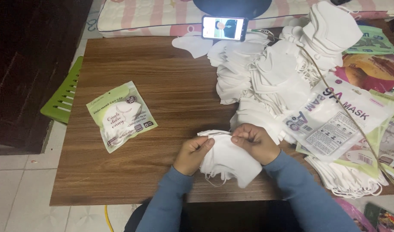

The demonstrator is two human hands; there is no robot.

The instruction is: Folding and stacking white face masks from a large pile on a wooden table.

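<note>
I held a small stack of white folded fabric face masks [228, 159] between my two hands, low on the brown wooden table [162, 90]. My left hand [192, 154] was closed on the upper left edge of the stack, the fingers pinching it, and my right hand [255, 143] pinched the upper right edge in the same way. The loose ear loops hung out below my grip, toward my body.

As I judged it, the work was only at the beginning. To the left of my grip, well apart, lay one filled green and white plastic pouch with a mask inside [121, 116]; it was the only finished one I could see there. Above and to the right of my hands lay a big heap of loose white masks [270, 73], not packed yet. Just right of my right hand lay flat empty printed pouches [334, 116], waiting. Beyond the heap a phone with a lit screen [225, 28] stood at the far edge.
</note>
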